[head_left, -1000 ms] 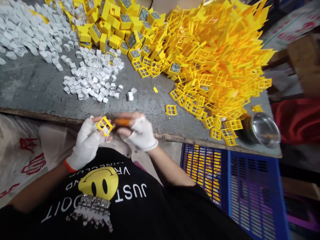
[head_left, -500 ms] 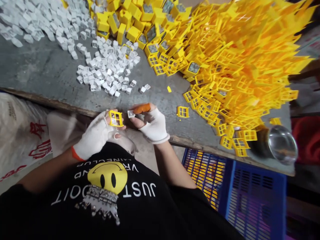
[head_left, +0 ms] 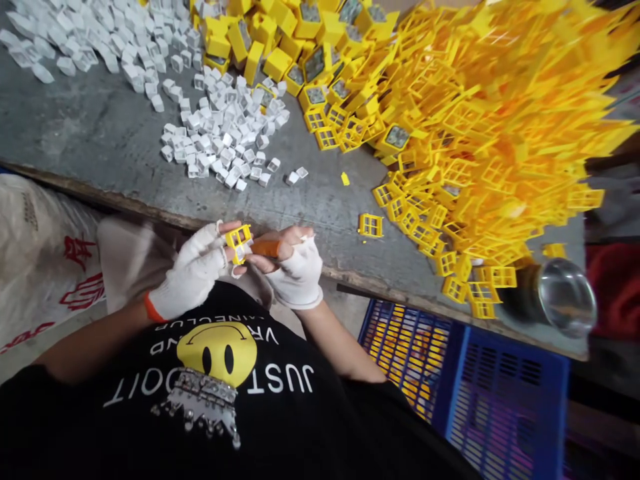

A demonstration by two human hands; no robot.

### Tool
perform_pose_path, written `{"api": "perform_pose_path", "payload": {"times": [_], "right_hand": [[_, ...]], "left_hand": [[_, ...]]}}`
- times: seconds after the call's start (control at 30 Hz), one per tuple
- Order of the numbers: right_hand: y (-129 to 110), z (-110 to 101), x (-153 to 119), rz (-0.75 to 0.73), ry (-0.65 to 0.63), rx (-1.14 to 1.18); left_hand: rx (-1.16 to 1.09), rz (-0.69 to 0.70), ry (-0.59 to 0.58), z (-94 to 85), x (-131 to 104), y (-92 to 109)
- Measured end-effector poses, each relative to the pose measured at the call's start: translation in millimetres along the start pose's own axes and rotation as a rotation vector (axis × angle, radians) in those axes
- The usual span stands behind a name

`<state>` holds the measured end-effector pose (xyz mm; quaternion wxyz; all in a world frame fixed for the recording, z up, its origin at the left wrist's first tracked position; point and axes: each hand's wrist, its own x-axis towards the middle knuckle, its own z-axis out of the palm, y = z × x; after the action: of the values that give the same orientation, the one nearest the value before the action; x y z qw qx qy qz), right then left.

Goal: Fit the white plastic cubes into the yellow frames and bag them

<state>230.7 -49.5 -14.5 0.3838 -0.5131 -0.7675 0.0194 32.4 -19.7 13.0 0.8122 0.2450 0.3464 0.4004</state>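
Note:
My left hand, in a white fingerless glove, is closed on a small yellow window frame just in front of the table edge. My right hand, gloved the same way with an orange cover on one finger, pinches a small white hollow cube against the frame. The cube shows in the frame's lower opening, partly hidden by the fingers. How firmly it sits there I cannot tell. A loose yellow frame lies on the table to the right of my hands.
White cubes are heaped at the left of the grey table. Yellow boxes and a tall pile of yellow frames spread to the right. A metal bowl stands near the right corner; a blue crate is below.
My right hand has moved left and down, bringing the white cube against the yellow frame. The frame has tilted in my left hand.

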Motion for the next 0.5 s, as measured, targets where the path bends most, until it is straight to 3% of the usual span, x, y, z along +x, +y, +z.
{"api": "perform_pose_path", "payload": {"times": [0.13, 0.33, 0.43, 0.5], "right_hand": [[13, -4, 4, -0.06, -0.115, 0.003], [81, 2, 71, 0.364, -0.293, -0.368], [92, 13, 96, 0.371, -0.414, -0.411], [86, 13, 98, 0.355, -0.42, -0.393]], "left_hand": [[-0.018, -0.018, 0.086, -4.6, 4, 3], [0.033, -0.021, 0.151, -8.1, 6, 10], [0.04, -0.026, 0.166, -7.2, 6, 9], [0.031, -0.03, 0.183, -6.6, 5, 9]]}}
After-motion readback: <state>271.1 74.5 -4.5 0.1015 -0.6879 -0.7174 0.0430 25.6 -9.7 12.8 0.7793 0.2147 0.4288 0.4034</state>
